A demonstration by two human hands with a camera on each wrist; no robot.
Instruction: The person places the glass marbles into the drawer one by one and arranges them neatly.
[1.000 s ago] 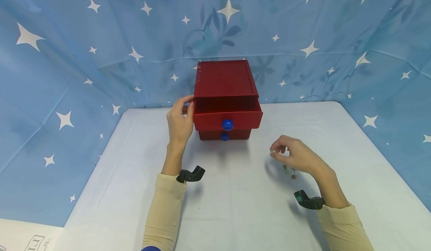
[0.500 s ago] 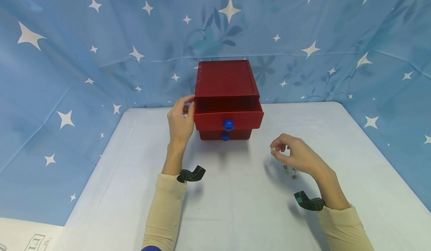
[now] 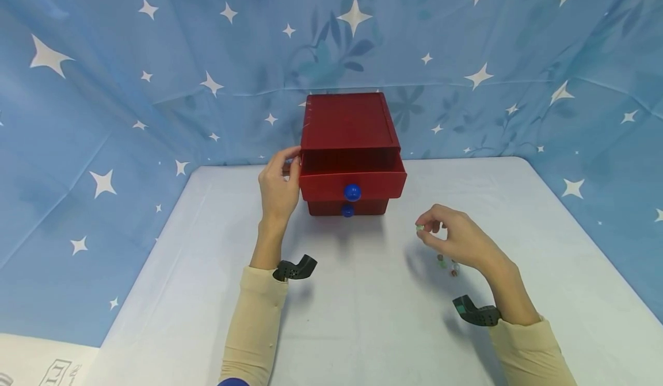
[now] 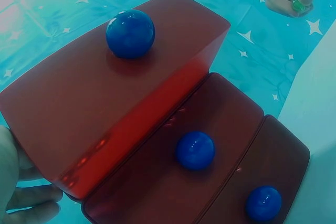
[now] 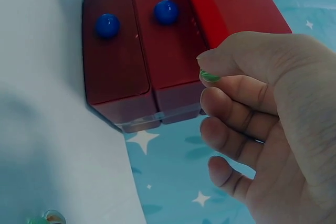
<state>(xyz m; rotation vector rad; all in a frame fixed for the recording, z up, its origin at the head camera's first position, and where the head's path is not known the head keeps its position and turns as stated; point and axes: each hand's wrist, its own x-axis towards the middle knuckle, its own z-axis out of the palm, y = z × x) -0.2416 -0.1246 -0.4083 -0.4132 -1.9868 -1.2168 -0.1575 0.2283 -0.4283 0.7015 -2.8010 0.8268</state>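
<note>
A dark red drawer cabinet [image 3: 348,120] stands at the back of the white table. Its top drawer [image 3: 323,187] is pulled out; no contents show in the part of its inside I see. My left hand [image 3: 278,193] touches the cabinet's left side, next to the pulled-out drawer, with fingers fairly straight. To the right of the cabinet and above the table, my right hand [image 3: 456,235] pinches a small green glass marble [image 5: 210,76] between thumb and index finger. Several marbles [image 3: 454,272], green and brown, lie on the table below this hand.
Blue knobs mark the drawers; the middle drawer [image 4: 226,114] and the bottom drawer [image 4: 283,156] are pushed in. A blue curtain with white stars [image 3: 217,58] hangs behind the table [image 3: 352,328]. Printed pale material [image 3: 46,363] lies at the lower left.
My right hand has risen slightly with the pinched marble. The left hand and the drawer stay where they were.
</note>
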